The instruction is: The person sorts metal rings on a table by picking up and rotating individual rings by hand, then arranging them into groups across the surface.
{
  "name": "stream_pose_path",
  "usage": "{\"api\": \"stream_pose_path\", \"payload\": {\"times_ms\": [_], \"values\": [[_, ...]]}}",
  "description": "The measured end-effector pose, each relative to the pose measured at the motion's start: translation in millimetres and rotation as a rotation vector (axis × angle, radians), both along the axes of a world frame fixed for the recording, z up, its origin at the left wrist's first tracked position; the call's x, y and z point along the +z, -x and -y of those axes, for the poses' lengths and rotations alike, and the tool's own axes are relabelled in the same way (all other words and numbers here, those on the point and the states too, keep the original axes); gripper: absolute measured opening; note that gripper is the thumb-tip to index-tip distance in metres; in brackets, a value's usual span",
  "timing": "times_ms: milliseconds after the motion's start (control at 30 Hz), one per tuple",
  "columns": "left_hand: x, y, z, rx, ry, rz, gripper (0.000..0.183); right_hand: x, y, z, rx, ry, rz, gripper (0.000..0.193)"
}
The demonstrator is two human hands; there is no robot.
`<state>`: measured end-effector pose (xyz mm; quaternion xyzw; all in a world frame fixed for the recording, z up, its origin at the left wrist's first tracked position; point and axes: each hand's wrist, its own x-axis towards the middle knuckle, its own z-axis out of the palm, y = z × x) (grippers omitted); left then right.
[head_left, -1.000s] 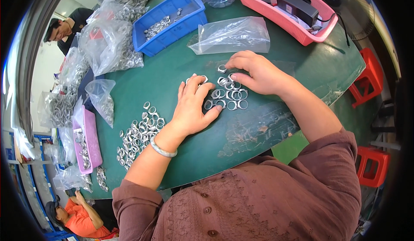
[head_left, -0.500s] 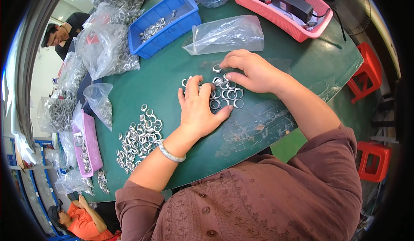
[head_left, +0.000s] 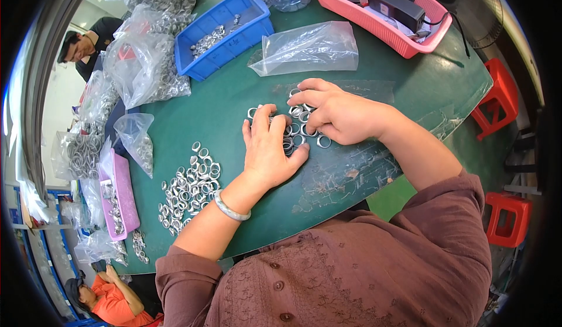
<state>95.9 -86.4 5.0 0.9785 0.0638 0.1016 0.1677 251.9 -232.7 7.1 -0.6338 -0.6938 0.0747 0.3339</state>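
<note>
Several silver rings (head_left: 298, 140) lie in a small cluster on the green tabletop, partly covered by both hands. My left hand (head_left: 266, 151) rests at the cluster's left side, fingers spread, thumb along the near edge. My right hand (head_left: 345, 113) lies over the right side, fingers stretched out and slightly bent, fingertips touching rings. One ring (head_left: 324, 141) shows just below the right hand, apart from the others. Whatever lies beneath the palms is hidden. A larger loose pile of silver rings (head_left: 190, 186) sits to the left, beside my left forearm.
Beyond the hands lies a clear plastic bag (head_left: 310, 47). A blue bin (head_left: 225, 49) with small metal parts, a pink basket (head_left: 404, 45) and a purple tray (head_left: 127, 201) stand around. Stuffed bags (head_left: 137, 69) line the left edge. Two people are beyond the table's left side.
My right hand has moved down and slightly to the right, over the right side of the cluster. The rings there have shifted closer together. My left hand has barely moved.
</note>
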Motion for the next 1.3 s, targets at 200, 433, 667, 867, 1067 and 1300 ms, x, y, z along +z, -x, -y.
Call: {"api": "stream_pose_path", "payload": {"times_ms": [200,433,667,867,1067,1300], "values": [[1.4,-2.5,3.2,0.032,-0.020,0.012,0.057,1.8,-1.4,-0.7,-0.010,-0.035,-0.042,0.020],[0.2,-2.8,3.3,0.048,-0.019,0.041,0.057,12.0,-11.1,11.8,-0.101,0.047,0.024,0.018],[-0.4,-3.4,3.6,0.044,0.009,0.035,0.055,10.7,-11.6,9.7,-0.078,0.026,0.021,0.027],[-1.6,-2.1,3.2,0.052,-0.007,0.039,0.054,4.3,-5.8,5.1,-0.138,0.084,0.031,0.032],[-1.8,-2.2,3.3,0.055,0.000,0.039,0.054,6.4,-6.0,2.7,-0.169,-0.017,0.027,0.032],[-2.1,-1.1,3.2,0.054,0.007,0.041,0.054,3.2,-4.2,-0.6,-0.155,0.038,0.095,0.036]]}}
